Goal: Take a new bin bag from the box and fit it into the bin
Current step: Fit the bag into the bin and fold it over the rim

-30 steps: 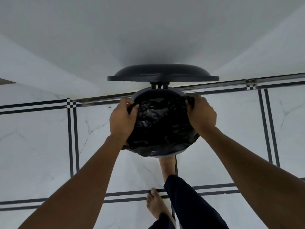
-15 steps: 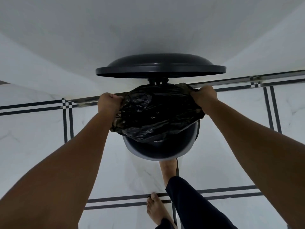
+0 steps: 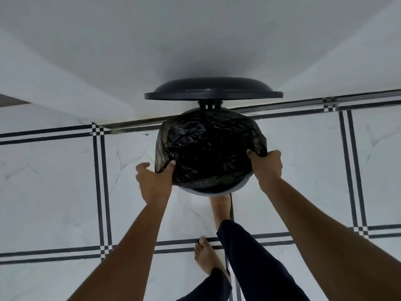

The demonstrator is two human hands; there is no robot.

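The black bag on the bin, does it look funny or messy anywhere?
A bit messy, not broken. The crinkly black plastic bin bag lies bunched over the round dark bin, and the near rim is still bare. The left hand and right hand each grip an edge. No tear or spill shows.

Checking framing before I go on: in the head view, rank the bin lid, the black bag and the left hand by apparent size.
1. black bag
2. bin lid, wider but seen nearly edge-on, so the ranking is unsure
3. left hand, clearly smallest
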